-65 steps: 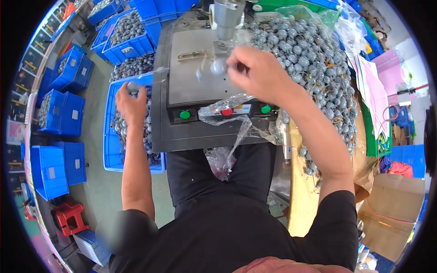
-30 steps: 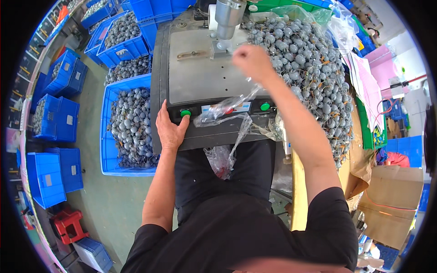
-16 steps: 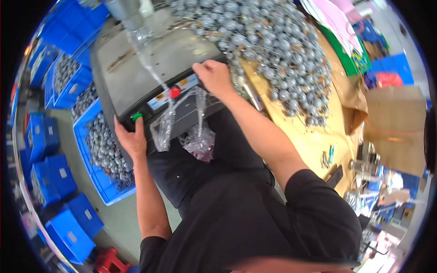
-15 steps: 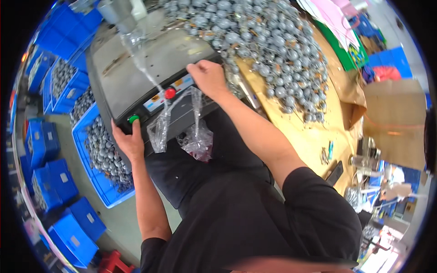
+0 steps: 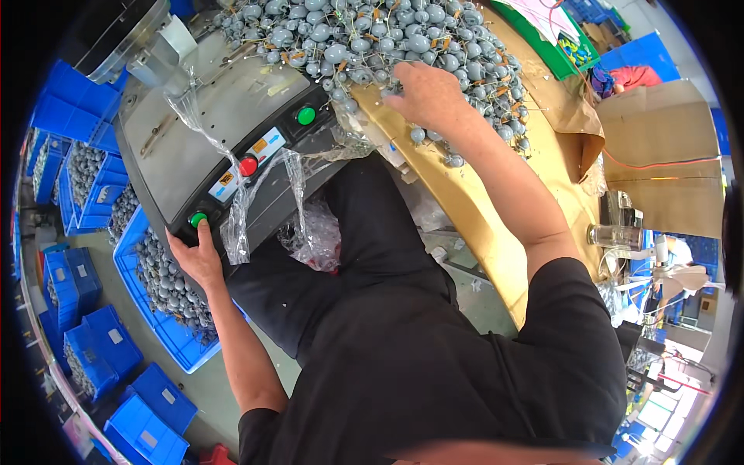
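Observation:
My left hand (image 5: 197, 256) is at the left end of a grey machine (image 5: 225, 93). Its thumb rests on a green push button (image 5: 198, 220), and the other fingers spread along the machine's edge. My right hand (image 5: 428, 97) reaches over a heap of grey rounded parts (image 5: 335, 54) with thin wire-like strands. Its thumb and fingers stand apart, and nothing shows between them. A red button (image 5: 248, 166) sits mid-panel, and a second green button (image 5: 307, 115) is at the right end. Clear plastic film (image 5: 294, 182) hangs down over the panel's front.
The heap lies partly on a tan-covered table (image 5: 496, 256). A blue crate (image 5: 167, 310) of similar grey parts stands beside the machine, with several blue bins (image 5: 101, 349) further left. At the right are a glass jar (image 5: 614, 236), a cardboard sheet (image 5: 659, 155) and a green tray (image 5: 542, 39).
My right hand has left the panel's right end and moved over the grey heap, uncovering the second green button. My left thumb stays at its button. The view has shifted.

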### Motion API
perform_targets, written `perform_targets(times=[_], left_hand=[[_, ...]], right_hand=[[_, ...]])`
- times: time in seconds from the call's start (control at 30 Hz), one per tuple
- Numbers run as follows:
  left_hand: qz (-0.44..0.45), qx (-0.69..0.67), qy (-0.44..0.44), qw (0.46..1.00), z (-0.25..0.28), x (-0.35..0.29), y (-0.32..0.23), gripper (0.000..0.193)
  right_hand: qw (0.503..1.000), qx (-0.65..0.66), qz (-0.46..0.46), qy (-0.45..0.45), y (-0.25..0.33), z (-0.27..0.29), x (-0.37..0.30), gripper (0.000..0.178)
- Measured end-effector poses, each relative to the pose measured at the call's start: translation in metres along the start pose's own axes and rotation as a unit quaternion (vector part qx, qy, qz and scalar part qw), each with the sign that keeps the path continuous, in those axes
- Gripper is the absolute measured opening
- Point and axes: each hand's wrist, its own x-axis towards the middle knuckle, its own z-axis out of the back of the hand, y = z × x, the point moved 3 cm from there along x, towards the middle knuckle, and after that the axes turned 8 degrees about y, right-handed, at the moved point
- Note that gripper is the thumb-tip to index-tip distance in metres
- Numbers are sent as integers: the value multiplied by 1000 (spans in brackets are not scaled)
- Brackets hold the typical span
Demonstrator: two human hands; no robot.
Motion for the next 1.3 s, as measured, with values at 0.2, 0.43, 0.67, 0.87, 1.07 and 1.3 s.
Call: perform_targets(times=[0.2, 0.43, 0.67, 0.87, 1.07, 1.3], left_hand=[[-20, 15, -8, 1000, -5, -1, -11, 64], [-12, 36, -22, 999, -2, -2, -6, 60], [-18, 81, -20, 996, 4, 19, 7, 64], [13, -148, 73, 986, -18, 87, -61, 61], [251, -317, 242, 882, -106, 148, -104, 53], [-136, -43, 216, 966, -145, 160, -211, 48]], right_hand=[[993, -82, 1, 88, -17, -22, -4, 37], [946, 306, -16, -103, -68, 37, 3, 30], [560, 804, 54, -192, -112, 134, -4, 23], [510, 830, 227, -18, -157, 131, 14, 32], [589, 801, 71, -80, -132, 143, -14, 45], [728, 685, 23, -18, -73, 142, -17, 39]])
